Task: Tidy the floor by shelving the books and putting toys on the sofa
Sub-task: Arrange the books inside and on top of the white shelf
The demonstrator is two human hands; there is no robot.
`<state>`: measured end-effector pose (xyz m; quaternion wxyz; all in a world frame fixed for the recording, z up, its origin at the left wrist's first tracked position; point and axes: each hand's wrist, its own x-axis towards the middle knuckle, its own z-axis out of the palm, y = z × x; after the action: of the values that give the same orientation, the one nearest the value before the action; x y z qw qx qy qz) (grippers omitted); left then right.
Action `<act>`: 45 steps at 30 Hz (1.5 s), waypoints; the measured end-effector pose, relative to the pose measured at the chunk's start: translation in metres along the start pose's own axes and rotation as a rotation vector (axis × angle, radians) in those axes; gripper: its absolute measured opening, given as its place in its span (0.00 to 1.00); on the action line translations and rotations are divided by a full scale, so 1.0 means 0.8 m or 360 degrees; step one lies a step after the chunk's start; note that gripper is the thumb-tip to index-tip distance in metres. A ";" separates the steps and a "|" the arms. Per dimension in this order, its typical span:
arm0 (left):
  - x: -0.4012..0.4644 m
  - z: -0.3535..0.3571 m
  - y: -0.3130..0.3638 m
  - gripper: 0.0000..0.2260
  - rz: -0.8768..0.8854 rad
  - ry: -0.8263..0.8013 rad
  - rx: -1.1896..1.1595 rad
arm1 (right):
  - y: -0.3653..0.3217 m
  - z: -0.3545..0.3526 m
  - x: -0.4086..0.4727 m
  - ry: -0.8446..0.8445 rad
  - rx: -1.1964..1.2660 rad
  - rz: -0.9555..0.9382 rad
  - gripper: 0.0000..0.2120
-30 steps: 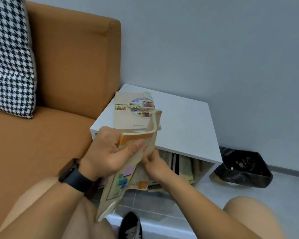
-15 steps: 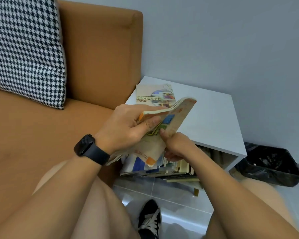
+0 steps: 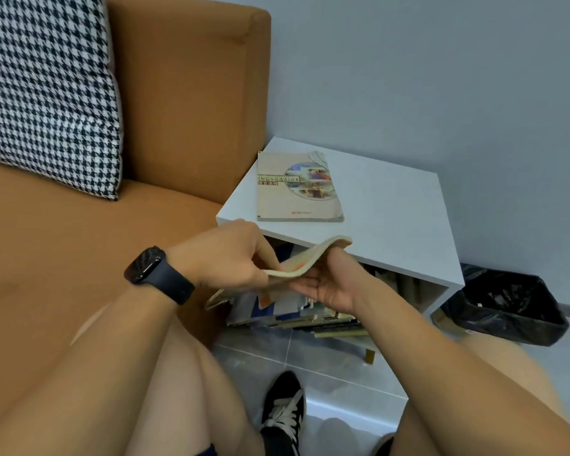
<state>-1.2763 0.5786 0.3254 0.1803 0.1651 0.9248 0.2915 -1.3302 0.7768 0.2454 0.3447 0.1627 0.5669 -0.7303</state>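
head view. shelving step, judged from the layout: a soft-covered, cream-edged paperback book (image 3: 305,263) is held flat in front of the low white cube shelf (image 3: 392,205), level with its open front. to do this well, keep the book horizontal, straighten the bent cover so it does not fold, and slide it in above the untidy stack of books (image 3: 297,311) already lying in the compartment. a snag on the shelf's front lip is the likely fault.

left hand (image 3: 224,258): fingers curled, thumb and fingers pinching the book's near-left edge. right hand (image 3: 329,281): palm up under the book, fingers curled around its right side, supporting it. both hands grip the same book.

a second beige paperback with a round cover picture (image 3: 297,189) lies flat on top of the shelf, beside the orange sofa (image 3: 185,103).
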 end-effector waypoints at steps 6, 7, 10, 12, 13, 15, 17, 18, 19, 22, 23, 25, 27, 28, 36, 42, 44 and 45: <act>0.008 0.027 0.014 0.10 -0.0100 -0.0385 0.0124 | 0.028 0.003 -0.009 -0.0131 -0.0068 -0.0077 0.18; 0.009 0.033 0.012 0.07 -0.0102 -0.0407 0.0146 | 0.031 0.002 -0.005 -0.0186 -0.0103 -0.0062 0.20; 0.018 0.050 0.000 0.04 -0.0086 -0.0376 0.0372 | 0.038 0.004 0.001 -0.0256 -0.0138 0.0031 0.22; 0.022 0.056 -0.006 0.04 -0.0104 -0.0388 0.0530 | 0.045 0.007 0.001 -0.0152 -0.0280 0.0075 0.15; 0.023 0.058 -0.008 0.04 -0.0107 -0.0403 0.0582 | 0.050 0.007 0.004 -0.0084 -0.0370 0.0084 0.12; 0.025 0.061 -0.014 0.06 -0.0086 -0.0373 0.0635 | 0.057 0.009 0.008 0.0045 -0.0452 0.0095 0.12; 0.029 0.063 -0.018 0.08 -0.0067 -0.0282 0.0654 | 0.057 0.010 0.010 0.0156 -0.0489 0.0036 0.13; 0.030 0.064 -0.018 0.08 -0.0053 -0.0224 0.0651 | 0.056 0.010 0.010 0.0222 -0.0520 -0.0034 0.13; 0.031 0.064 -0.017 0.08 -0.0037 -0.0163 0.0644 | 0.055 0.011 0.010 0.0291 -0.0556 -0.0134 0.12; 0.028 0.061 -0.003 0.10 0.0044 0.0075 0.0560 | 0.056 0.007 0.012 0.0538 -0.0641 -0.0524 0.11; 0.028 0.062 0.004 0.13 0.0030 0.0127 0.0504 | 0.056 0.004 0.012 0.0623 -0.0625 -0.0599 0.12; 0.031 0.072 0.009 0.17 -0.0043 0.0129 0.0464 | 0.059 -0.004 0.013 0.0774 -0.0544 -0.0684 0.12; 0.043 0.096 0.004 0.18 -0.0154 0.0054 0.0597 | 0.065 -0.012 0.017 0.0891 -0.0505 -0.0713 0.11; 0.052 0.112 -0.001 0.18 -0.0215 0.0002 0.0657 | 0.068 -0.017 0.022 0.0923 -0.0481 -0.0725 0.11; 0.133 0.217 -0.096 0.42 -0.0706 -0.0195 0.0292 | 0.064 -0.033 0.052 0.0874 -0.0460 -0.0680 0.11; 0.141 0.219 -0.134 0.47 -0.0635 -0.0079 0.0069 | 0.062 -0.058 0.046 0.1072 -0.0660 -0.0372 0.13; 0.141 0.228 -0.146 0.51 -0.0710 0.0011 -0.0094 | 0.060 -0.063 0.047 0.1006 -0.0646 -0.0242 0.12; 0.141 0.234 -0.149 0.53 -0.0763 0.0066 -0.0171 | 0.059 -0.064 0.048 0.0924 -0.0600 -0.0156 0.13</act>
<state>-1.3189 0.6220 0.0836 0.2338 -0.0748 0.9243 0.2924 -1.3325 0.8075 0.1718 0.1576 0.2695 0.7733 -0.5518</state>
